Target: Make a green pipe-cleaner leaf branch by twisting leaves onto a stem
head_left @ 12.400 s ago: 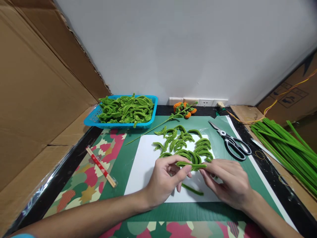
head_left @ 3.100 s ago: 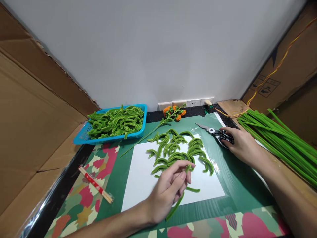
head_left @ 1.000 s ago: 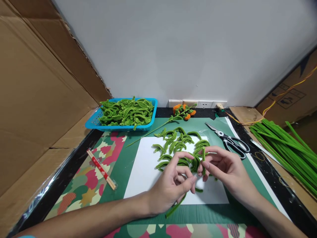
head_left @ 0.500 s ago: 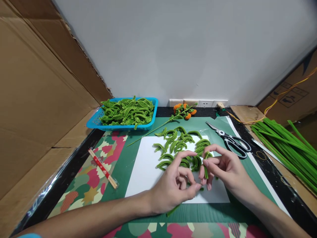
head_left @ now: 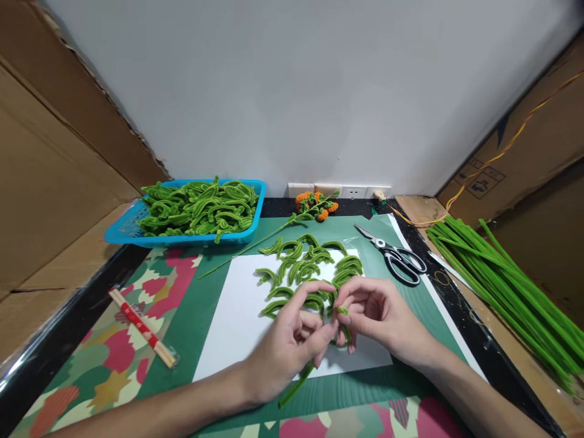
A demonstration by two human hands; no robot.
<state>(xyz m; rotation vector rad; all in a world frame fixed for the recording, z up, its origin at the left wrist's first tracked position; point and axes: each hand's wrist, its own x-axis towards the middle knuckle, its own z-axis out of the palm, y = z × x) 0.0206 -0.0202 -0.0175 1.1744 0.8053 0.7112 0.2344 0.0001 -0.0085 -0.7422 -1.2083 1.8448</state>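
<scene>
Bent green fuzzy stems (head_left: pixel 292 267) lie over a white sheet (head_left: pixel 228 322). Above the sheet's front part, my right hand (head_left: pixel 378 313) pinches a short curled green fuzzy stem (head_left: pixel 343 310) between thumb and fingers. My left hand (head_left: pixel 292 340) is close beside it, thumb and fingers curled in, with a longer green stem (head_left: pixel 296 387) hanging out below its fingers. The fingertips of both hands nearly meet, and the part of the stem between them is hidden.
A blue basket (head_left: pixel 261 201) heaped with green pieces stands back left. An orange flower stem (head_left: pixel 303 213) lies behind the sheet, scissors (head_left: pixel 396 255) to the right. Wrapped chopsticks (head_left: pixel 141 328) are at left, long green stems (head_left: pixel 497 286) at far right.
The camera view has shifted, so the table's things appear further left. My hands have come closer together, and more of the green stem below my left hand shows.
</scene>
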